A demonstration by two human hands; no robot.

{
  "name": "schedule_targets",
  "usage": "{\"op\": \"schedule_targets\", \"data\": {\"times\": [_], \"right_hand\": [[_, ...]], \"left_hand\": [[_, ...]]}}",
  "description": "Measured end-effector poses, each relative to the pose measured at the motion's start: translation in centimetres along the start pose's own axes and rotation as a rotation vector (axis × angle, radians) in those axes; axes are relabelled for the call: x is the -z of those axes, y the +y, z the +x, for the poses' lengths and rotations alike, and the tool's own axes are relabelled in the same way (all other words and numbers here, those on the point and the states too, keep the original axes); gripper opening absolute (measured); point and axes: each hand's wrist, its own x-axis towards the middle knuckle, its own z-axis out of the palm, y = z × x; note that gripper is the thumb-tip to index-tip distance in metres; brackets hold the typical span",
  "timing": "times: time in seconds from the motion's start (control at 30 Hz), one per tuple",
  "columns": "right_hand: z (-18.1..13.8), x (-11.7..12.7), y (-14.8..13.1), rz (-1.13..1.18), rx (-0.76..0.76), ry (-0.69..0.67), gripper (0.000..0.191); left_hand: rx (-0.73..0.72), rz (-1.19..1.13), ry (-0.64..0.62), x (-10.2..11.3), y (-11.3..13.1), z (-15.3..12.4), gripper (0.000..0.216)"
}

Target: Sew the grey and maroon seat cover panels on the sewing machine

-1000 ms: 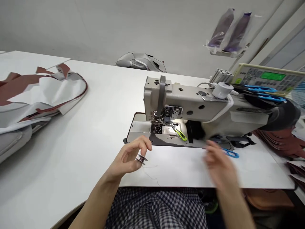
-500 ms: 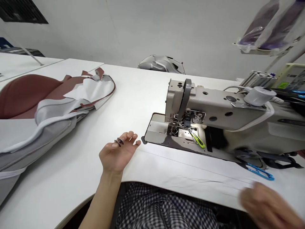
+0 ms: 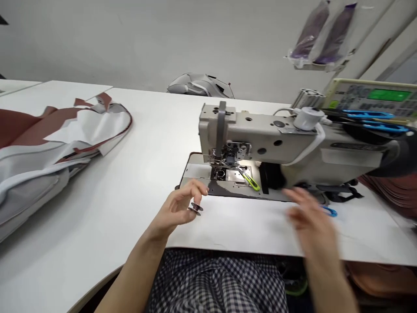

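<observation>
Between the thumb and fingers of my left hand (image 3: 177, 208) is a small dark bobbin (image 3: 196, 208), held just in front of the sewing machine's bed (image 3: 208, 188). My right hand (image 3: 309, 221) is smeared by motion over the table's front part, with its fingers towards the machine, near blue thread snips (image 3: 329, 211) partly hidden behind it. The grey sewing machine (image 3: 257, 134) has its bobbin opening (image 3: 220, 174) uncovered below the needle area. Yellow-green tweezers (image 3: 250, 179) lie on the machine bed beside that opening.
Brown and grey sewn covers (image 3: 65, 148) lie on the white table (image 3: 150, 143) at left. A grey bundle (image 3: 200, 84) sits by the wall. At right stand a control panel (image 3: 374, 98), more blue snips (image 3: 368, 114) and stacked brown pieces (image 3: 391, 195).
My left hand has moved right and turned, the bobbin now pinched at its fingertips. My right hand has come up from the lower right towards the machine. The view has swung right.
</observation>
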Motion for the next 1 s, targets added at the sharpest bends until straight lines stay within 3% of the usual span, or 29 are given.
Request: {"op": "schedule_targets", "data": {"times": [0.03,0.1,0.13,0.2,0.23,0.3,0.4,0.53,0.6,0.7,0.83,0.9,1.0], "right_hand": [[-0.4,-2.7,0.2,0.033,-0.059,-0.143,0.029],[-1.2,-8.0,0.7,0.189,-0.256,-0.666,0.050],[-1.7,-10.2,0.8,0.248,-0.320,-0.920,0.051],[-2.5,-12.7,1.2,0.352,-0.344,-1.137,0.041],[-2.9,-12.9,1.3,0.384,-0.324,-1.135,0.040],[-3.2,-11.1,1.6,0.400,-0.277,-1.004,0.041],[-2.9,-5.4,2.0,0.359,-0.263,-0.813,0.038],[-3.7,0.7,2.1,0.276,-0.282,-0.492,0.037],[-5.1,1.2,2.0,0.212,-0.279,-0.396,0.039],[-7.3,-0.7,2.1,0.098,-0.283,-0.424,0.048],[-8.6,-2.8,3.1,0.107,-0.281,-0.473,0.054],[-8.3,-1.5,3.8,0.196,-0.275,-0.402,0.049],[-6.9,2.8,3.7,0.281,-0.244,-0.304,0.037]], "left_hand": [[0.000,0.038,-0.030,-0.6,0.3,0.2,0.021],[-0.011,0.043,-0.029,-1.2,0.6,0.2,0.021],[-0.019,-0.006,0.006,-1.1,0.7,-0.1,0.022],[-0.026,-0.189,0.112,-0.4,0.5,-1.1,0.023],[-0.028,-0.302,0.166,0.2,0.4,-1.8,0.023],[-0.030,-0.491,0.245,1.5,0.1,-3.1,0.021],[-0.065,-0.607,0.297,2.7,-0.2,-4.2,0.017],[-0.028,-0.689,0.312,1.3,-0.7,-3.0,0.018],[0.031,-0.788,0.348,-0.3,-1.3,-1.8,0.018],[0.070,-1.008,0.480,-2.3,-2.2,-0.4,0.018],[-0.039,-1.257,0.625,-1.8,-1.7,-0.2,0.019],[-0.134,-1.262,0.686,-0.7,-0.9,-0.6,0.022],[-0.253,-1.214,0.755,1.0,0.3,-1.4,0.025]]}}
